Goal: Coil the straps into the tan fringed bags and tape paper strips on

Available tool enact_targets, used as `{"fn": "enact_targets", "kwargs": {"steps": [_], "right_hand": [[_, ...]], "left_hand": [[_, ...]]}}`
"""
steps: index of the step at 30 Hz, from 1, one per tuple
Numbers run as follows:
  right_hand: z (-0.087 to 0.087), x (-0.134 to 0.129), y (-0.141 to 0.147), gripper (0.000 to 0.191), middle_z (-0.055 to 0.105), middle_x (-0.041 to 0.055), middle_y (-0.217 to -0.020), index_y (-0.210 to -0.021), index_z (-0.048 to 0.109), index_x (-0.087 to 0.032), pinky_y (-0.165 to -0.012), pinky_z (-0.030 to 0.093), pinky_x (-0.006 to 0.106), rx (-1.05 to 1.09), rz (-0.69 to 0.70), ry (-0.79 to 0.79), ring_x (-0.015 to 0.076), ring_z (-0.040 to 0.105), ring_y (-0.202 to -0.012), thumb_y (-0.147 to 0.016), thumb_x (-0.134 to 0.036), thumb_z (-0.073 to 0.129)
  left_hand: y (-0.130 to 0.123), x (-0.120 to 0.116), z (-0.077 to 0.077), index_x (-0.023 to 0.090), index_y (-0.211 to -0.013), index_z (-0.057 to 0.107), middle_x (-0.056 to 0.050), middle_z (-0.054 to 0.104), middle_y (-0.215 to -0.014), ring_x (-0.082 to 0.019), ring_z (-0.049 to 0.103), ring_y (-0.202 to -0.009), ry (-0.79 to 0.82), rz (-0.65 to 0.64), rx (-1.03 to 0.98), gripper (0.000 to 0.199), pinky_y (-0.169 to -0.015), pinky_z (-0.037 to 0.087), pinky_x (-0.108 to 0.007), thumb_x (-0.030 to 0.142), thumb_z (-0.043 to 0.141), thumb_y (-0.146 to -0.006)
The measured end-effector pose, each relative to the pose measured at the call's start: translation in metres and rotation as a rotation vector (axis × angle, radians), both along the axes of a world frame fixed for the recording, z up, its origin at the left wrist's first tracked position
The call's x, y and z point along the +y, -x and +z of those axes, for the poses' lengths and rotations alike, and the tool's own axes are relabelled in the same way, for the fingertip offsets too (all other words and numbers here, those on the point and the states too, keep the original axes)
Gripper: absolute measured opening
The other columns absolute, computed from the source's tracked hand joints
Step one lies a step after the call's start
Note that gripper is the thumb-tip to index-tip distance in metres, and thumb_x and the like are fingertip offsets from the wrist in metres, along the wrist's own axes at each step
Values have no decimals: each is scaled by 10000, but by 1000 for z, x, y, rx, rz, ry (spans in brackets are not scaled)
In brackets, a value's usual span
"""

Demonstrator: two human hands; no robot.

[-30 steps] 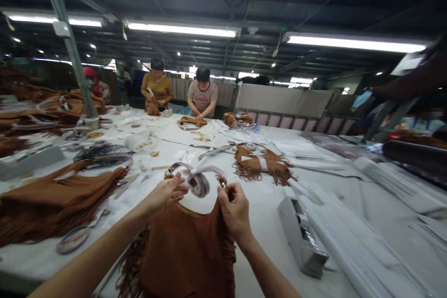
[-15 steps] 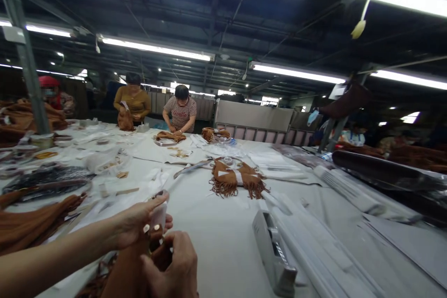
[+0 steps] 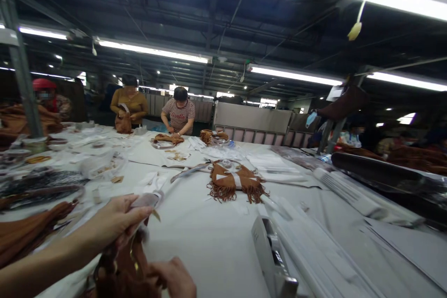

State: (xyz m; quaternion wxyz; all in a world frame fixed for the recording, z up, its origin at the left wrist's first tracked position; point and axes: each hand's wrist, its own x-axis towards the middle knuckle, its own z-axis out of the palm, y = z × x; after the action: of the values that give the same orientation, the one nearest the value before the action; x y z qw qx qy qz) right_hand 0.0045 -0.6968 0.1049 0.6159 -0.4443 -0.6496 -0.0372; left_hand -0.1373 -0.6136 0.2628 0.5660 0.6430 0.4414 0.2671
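Note:
My left hand (image 3: 122, 216) is closed, thumb on top, around a strap (image 3: 145, 200) covered in pale wrapping. Below it hangs a brown suede-like bag (image 3: 127, 270) with gold-coloured metal parts. At the bag's right edge is my right hand (image 3: 176, 278), blurred, its fingers curled on the brown material; the lower part of the bag runs out of view. Farther forward on the white table (image 3: 213, 237) lies a fringed brown bag (image 3: 237, 180) with a pale band across its middle.
A grey tape dispenser (image 3: 274, 258) stands at the right, beside long clear plastic sheets (image 3: 314, 247). Brown fabric (image 3: 31, 230) and plastic bags (image 3: 103, 165) lie left. Co-workers (image 3: 178, 111) handle brown bags across the table. A metal post (image 3: 23, 65) rises at left.
My left hand has shifted left and turned, with the thumb now over the wrapped strap. My right hand has moved down, away from the metal parts. The bag has dropped lower.

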Motion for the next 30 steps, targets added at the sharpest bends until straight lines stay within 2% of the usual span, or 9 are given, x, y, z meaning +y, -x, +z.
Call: {"fn": "enact_targets", "kwargs": {"steps": [3,6,11,16,20,23,25,27,30], "right_hand": [[22,-14,-48,347,674,32,-839,-1083,576,-239,-547,507,277,147,-39,144,154,576,-609,-843,-489,579],[40,-6,-90,550,673,93,-1002,-1218,518,-198,-627,532,313,197,-94,345,194,620,-750,-772,-488,660],[66,19,-112,849,514,157,-1325,-1399,329,-194,-948,453,472,97,39,414,294,509,-1178,-716,-560,677],[114,11,-118,1038,322,149,-1478,-1471,180,-206,-1109,253,513,-17,220,422,303,291,-1361,-668,-595,709],[137,-6,-123,1053,399,133,-1433,-1461,241,-207,-1093,289,471,-26,353,468,313,348,-1327,-623,-599,743],[138,-23,-126,840,618,110,-1155,-1297,506,-181,-899,476,396,39,487,589,310,565,-1079,-628,-651,701],[134,-40,-125,718,663,83,-916,-1077,640,-167,-706,518,340,87,574,704,276,622,-840,-613,-715,657],[130,-62,-123,703,649,77,-790,-924,669,-167,-602,500,323,147,590,776,252,605,-707,-566,-771,635],[124,-97,-119,736,645,96,-749,-925,668,-174,-570,492,343,263,541,851,258,597,-658,-494,-770,665]], "left_hand": [[13,-9,41,170,-825,538,97,406,-373,-59,328,-260,-148,-6,-28,396,-279,200,-150,535,652,-722],[27,-16,85,168,-775,529,91,407,-356,-47,316,-256,-289,-28,-41,310,-279,180,-143,447,659,-744],[55,-26,131,161,-750,526,103,398,-361,-24,297,-259,-469,-80,-54,304,-286,174,-128,425,675,-756],[62,-49,150,150,-763,540,104,414,-401,-9,311,-289,-610,-70,-80,321,-296,197,-101,433,688,-733],[49,-68,159,158,-698,510,110,404,-385,-2,310,-277,-680,-67,-196,320,-310,207,-93,430,677,-710],[39,-83,161,161,-642,455,122,381,-379,17,306,-262,-732,-67,-264,323,-346,203,-78,414,632,-735],[35,-95,161,151,-636,445,127,373,-392,29,311,-265,-762,-67,-281,306,-380,209,-74,389,588,-765],[34,-109,158,136,-656,469,129,365,-409,35,322,-275,-794,-77,-279,275,-414,223,-80,362,538,-798],[33,-130,154,127,-677,513,124,341,-410,31,339,-279,-859,-4,-199,294,-438,231,-98,351,441,-855]]}}
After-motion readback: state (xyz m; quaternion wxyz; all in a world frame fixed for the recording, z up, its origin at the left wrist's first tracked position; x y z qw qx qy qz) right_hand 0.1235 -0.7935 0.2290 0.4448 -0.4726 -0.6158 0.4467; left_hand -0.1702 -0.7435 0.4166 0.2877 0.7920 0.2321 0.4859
